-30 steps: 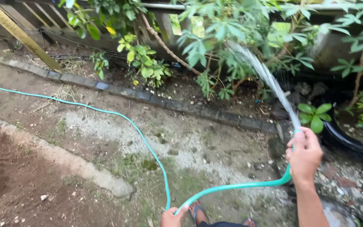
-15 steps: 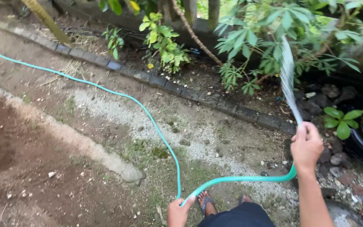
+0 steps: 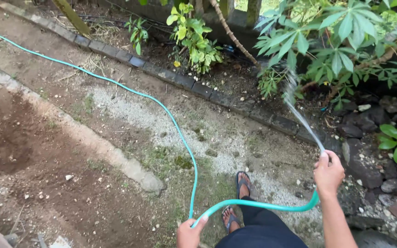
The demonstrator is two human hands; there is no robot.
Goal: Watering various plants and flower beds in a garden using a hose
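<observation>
Your right hand [image 3: 328, 172] is closed around the end of the teal hose [image 3: 175, 124], fingers wrapped tight at the nozzle end. The water jet [image 3: 299, 117] leaves it toward the leafy shrubs [image 3: 341, 41] behind the stone edging [image 3: 207, 92]. Your left hand [image 3: 190, 234], at the bottom edge of the view, has its fingers curled shut on the hose where it doubles back into a loop.

That loop lies on the ground right in front of your sandalled feet [image 3: 242, 183]; a step forward could catch it and trip you. The bend at your left hand looks sharp enough to kink and choke the flow. The jet lands close to bare soil at the plant bases, so a hard stream could wash earth over the edging. The rest of the hose trails across the gravel path toward the upper left corner.
</observation>
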